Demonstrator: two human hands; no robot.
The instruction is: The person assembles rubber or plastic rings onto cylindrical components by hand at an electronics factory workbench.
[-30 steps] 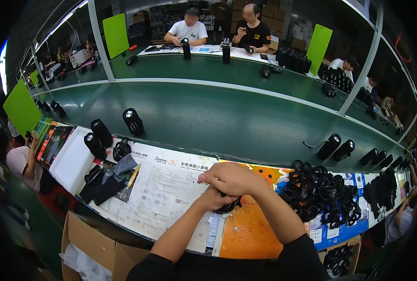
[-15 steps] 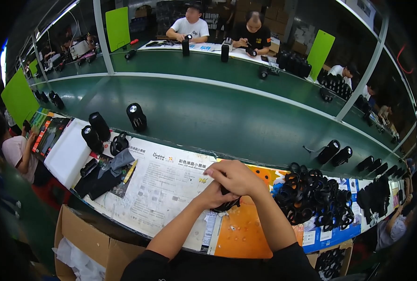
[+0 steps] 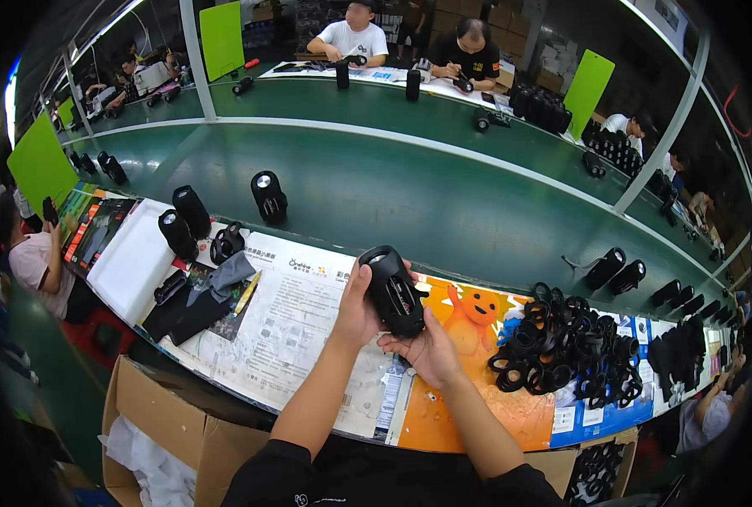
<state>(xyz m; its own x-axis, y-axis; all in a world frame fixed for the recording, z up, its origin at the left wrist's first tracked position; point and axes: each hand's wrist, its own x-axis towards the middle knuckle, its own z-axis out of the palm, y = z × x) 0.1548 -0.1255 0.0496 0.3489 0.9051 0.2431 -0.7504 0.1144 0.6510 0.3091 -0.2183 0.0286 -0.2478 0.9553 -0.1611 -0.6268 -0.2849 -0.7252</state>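
A black cylindrical speaker (image 3: pixel 395 294), with an opening along its side, is held tilted above the bench in both hands. My left hand (image 3: pixel 355 311) is closed around its left side, thumb along the upper part. My right hand (image 3: pixel 435 348) cups the lower end, its thumb upright beside the casing and some fingers hidden behind it. Beneath my hands lie a printed white sheet (image 3: pixel 295 325) and an orange sheet (image 3: pixel 460 414). A heap of black plastic rings (image 3: pixel 553 342) lies to the right of my right hand.
At left are two standing speakers (image 3: pixel 178 237), grey cloth (image 3: pixel 230 272), a yellow pen-like tool (image 3: pixel 247 293) and a white foam tray (image 3: pixel 126 275). Another speaker (image 3: pixel 269 198) stands on the green conveyor (image 3: pixel 443 228). Cardboard boxes (image 3: pixel 160 406) sit below. Co-workers (image 3: pixel 473 63) sit opposite.
My hands were pressed together, one over the other, low above a mostly hidden black object. Now they are apart around the speaker, raised and tilted so its side opening shows.
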